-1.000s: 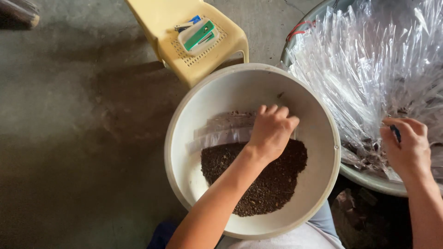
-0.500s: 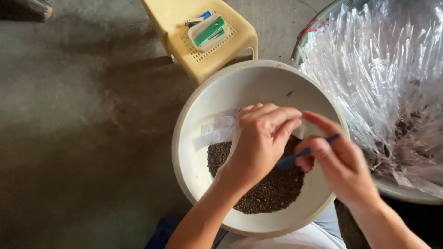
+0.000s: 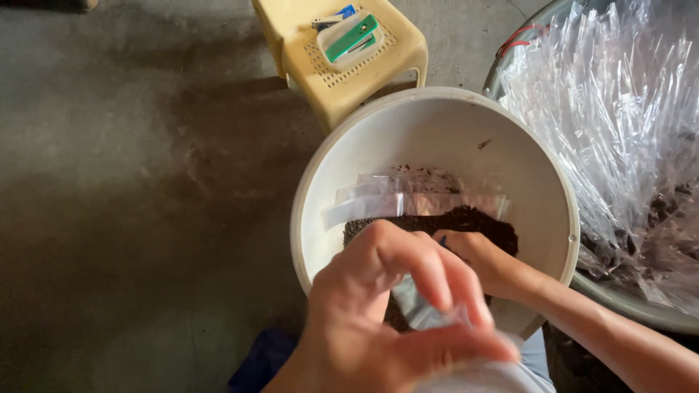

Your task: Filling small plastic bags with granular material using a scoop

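Your left hand (image 3: 393,306) has lifted near the camera, fingers pinched on a clear bag (image 3: 429,311). Your right hand (image 3: 484,266) has dropped into the soil (image 3: 466,222) in the bowl (image 3: 437,131); its fingers' state I cannot tell. Filling looks under way.

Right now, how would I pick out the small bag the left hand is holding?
Start at the big white basin with dark soil in it. Over its near rim the left hand pinches a small clear plastic bag. Other clear bags lie flat inside the basin; this one alone is lifted between fingers.
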